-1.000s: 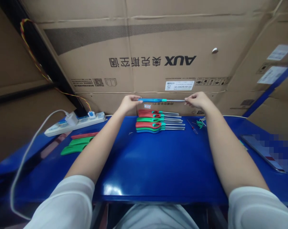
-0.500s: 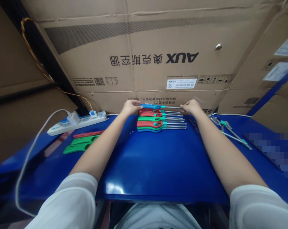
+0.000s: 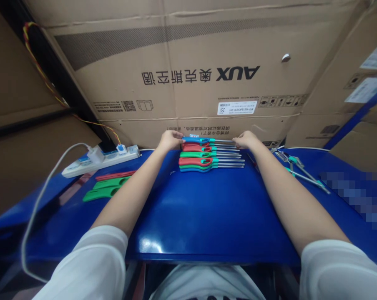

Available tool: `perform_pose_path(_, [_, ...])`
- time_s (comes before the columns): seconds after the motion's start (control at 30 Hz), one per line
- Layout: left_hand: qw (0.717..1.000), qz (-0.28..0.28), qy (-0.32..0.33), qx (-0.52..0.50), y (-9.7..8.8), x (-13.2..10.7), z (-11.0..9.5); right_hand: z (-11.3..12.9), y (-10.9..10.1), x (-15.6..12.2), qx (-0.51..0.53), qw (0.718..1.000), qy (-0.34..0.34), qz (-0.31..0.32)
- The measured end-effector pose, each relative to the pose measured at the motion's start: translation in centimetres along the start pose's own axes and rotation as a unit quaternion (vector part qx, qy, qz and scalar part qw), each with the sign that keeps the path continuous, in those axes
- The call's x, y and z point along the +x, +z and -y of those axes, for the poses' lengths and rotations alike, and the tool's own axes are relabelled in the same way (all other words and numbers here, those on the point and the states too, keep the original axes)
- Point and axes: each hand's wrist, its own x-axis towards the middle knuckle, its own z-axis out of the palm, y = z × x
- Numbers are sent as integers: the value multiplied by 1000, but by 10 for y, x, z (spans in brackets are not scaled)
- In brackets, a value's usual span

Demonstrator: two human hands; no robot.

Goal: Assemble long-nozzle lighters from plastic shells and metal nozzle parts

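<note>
A blue-handled lighter with a long metal tube (image 3: 198, 140) lies at the far end of a row of several red, green and blue lighters (image 3: 207, 160) on the blue table (image 3: 207, 212). My left hand (image 3: 170, 139) pinches its handle end. At the other end, my right hand (image 3: 247, 140) pinches the metal tube. The lighter rests level, just behind the red one in the row. Both my arms reach forward across the table.
Green and red handle shells (image 3: 105, 188) lie at the left, near a white power strip (image 3: 101, 160) with its cable. Loose metal tubes with teal parts (image 3: 301, 173) lie at the right. Large cardboard boxes (image 3: 188, 71) stand right behind the table.
My hands have lowered the blue lighter from in front of the cardboard box down onto the far end of the row. The view has shifted slightly to the right.
</note>
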Motion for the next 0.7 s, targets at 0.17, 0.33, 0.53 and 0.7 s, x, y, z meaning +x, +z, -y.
perform_pose_path(0.17, [1000,2,6,17,1,0,1,10,-5,-9,-43,998,32,41])
perform_pose_path(0.33, [999,3,12,30,2,2,4,16,-7,-18,-74,995,23,61])
perform_pose_path(0.53, [999,2,15,43,2,2,5,16,-7,-19,-89,994,18,68])
perform_pose_path(0.7, [999,-3,15,50,1,2,5,10,-3,-14,-80,994,19,73])
